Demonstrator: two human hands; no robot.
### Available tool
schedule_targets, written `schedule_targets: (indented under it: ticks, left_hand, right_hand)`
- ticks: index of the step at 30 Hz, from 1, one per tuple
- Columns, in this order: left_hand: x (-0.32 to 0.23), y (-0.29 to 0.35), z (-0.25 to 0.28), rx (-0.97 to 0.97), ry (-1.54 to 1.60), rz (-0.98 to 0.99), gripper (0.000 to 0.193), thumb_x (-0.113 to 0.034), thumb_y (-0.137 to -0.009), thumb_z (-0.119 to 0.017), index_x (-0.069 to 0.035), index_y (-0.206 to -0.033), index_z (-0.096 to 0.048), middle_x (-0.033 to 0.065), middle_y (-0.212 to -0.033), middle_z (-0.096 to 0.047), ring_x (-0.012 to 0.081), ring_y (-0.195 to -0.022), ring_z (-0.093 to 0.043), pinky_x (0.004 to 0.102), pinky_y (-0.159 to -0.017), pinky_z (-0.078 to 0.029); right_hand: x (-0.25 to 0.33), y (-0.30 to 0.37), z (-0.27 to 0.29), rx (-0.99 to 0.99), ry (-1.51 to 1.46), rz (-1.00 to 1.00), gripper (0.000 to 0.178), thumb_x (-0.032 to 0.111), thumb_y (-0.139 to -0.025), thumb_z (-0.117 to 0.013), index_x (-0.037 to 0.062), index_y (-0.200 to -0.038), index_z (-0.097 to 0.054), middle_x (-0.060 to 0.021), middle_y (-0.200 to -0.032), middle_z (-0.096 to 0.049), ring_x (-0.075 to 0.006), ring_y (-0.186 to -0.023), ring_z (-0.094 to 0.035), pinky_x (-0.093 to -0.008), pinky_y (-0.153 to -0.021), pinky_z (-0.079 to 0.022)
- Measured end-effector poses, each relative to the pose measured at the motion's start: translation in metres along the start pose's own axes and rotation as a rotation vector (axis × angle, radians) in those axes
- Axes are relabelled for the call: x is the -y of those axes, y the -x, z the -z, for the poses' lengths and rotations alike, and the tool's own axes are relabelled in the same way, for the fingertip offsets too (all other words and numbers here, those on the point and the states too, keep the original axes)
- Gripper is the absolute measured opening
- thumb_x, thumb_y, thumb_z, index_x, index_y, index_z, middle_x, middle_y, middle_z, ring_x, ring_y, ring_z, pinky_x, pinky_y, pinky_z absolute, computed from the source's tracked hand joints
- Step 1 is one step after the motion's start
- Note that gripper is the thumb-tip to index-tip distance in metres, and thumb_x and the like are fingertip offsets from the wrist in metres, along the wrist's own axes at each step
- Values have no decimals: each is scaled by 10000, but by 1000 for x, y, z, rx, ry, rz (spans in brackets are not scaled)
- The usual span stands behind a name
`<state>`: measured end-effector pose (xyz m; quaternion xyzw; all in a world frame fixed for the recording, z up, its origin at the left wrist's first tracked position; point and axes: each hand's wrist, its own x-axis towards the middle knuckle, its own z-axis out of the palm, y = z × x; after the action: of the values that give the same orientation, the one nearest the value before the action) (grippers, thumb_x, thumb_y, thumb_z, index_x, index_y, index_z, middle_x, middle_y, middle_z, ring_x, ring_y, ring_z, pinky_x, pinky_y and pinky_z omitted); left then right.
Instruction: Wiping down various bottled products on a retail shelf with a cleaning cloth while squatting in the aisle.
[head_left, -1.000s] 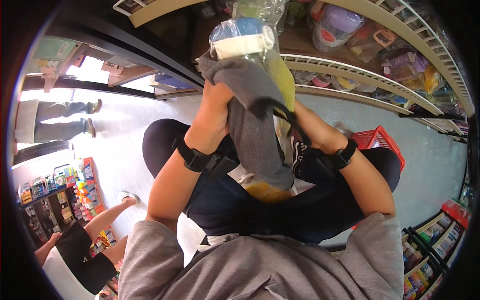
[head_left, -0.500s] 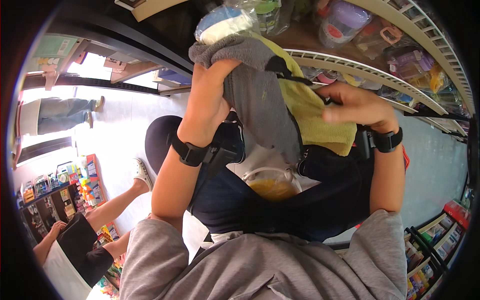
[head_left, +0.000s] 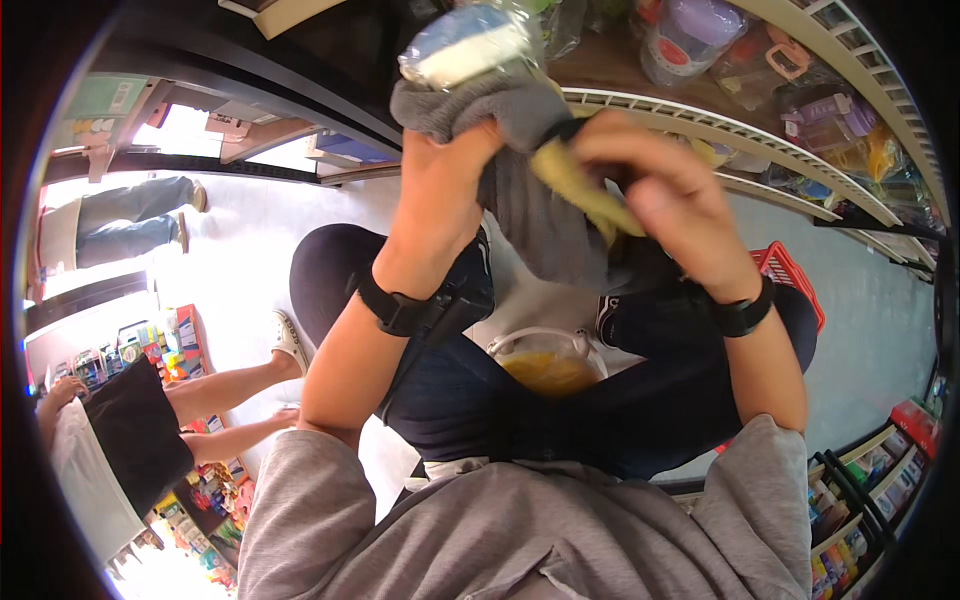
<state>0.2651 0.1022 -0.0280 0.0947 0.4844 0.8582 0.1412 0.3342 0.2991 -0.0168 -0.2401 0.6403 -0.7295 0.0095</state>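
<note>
A two-toned cloth hangs in front of me, with a grey side [head_left: 540, 225] and a yellow-green side [head_left: 572, 185] edged in black. My left hand [head_left: 440, 200] is closed round the bunched grey part at the upper left. Just above that hand, a blue-and-white item [head_left: 465, 50] in clear plastic wrap sticks out of the cloth; its lower part is hidden. My right hand [head_left: 685, 195], somewhat blurred, has its fingers curled on the yellow-green side, which is gathered beneath them.
Ahead, a shelf with a white slotted rail [head_left: 690, 120] carries plastic-wrapped goods, among them a purple-lidded cup [head_left: 685, 45]. Between my legs stands a white-handled container [head_left: 550, 365] with something yellow inside. A red basket [head_left: 790, 280] is by my right knee. Another person's legs [head_left: 220, 395] are at left.
My right hand has moved up and inward, gathering the yellow-green side that hung spread out before. My left hand and the wrapped item have shifted slightly right. The red basket shows more.
</note>
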Motion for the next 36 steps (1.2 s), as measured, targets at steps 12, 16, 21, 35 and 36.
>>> schedule_targets:
  ticks: [12, 16, 21, 35, 36]
  left_hand:
    - [5, 7, 4, -51, 119, 186, 405, -352, -982, -416, -31, -1196, -540, 128, -1105, -632, 228, -976, -640, 348, -858, -529]
    - [2, 2, 5, -58, 88, 229, 563, -493, -990, -341, -20, -1245, -507, 174, -1169, -614, 293, -1037, -630, 394, -922, -518]
    - [-8, -4, 0, -231, 232, 196, 361, -349, -966, -502, -40, -1140, -569, 97, -1050, -649, 227, -941, -646, 366, -833, -537]
    - [7, 33, -14, 304, -527, -142, 329, -22, -807, -577, 18, -1133, -594, 132, -1048, -644, 242, -997, -613, 344, -893, -463]
    - [3, 31, -20, 306, -599, -115, 335, -11, -795, -570, 22, -1127, -592, 144, -1058, -639, 267, -1000, -609, 365, -891, -460]
  right_hand:
    - [-18, 8, -49, -4, 806, 271, 671, 248, -612, -819, 100, -1226, -594, -138, -1392, -425, -396, -1290, -384, -513, -1036, -394]
    - [-34, 14, -55, -95, 1027, 459, 504, 250, -622, -807, 117, -1079, -641, -116, -1262, -538, -360, -1157, -534, -474, -888, -522]
    - [-32, 11, -52, -182, 1296, 570, 463, 341, -681, -768, 111, -1065, -647, -134, -1104, -610, -318, -967, -629, -369, -727, -573]
    - [10, 7, -26, -342, -55, -306, 622, 237, -839, -749, 17, -1346, -463, -75, -1253, -576, -154, -1153, -525, -323, -983, -425]
    - [14, 8, -30, -370, -40, -313, 622, 237, -839, -749, 17, -1346, -463, -75, -1253, -576, -154, -1153, -525, -323, -983, -425]
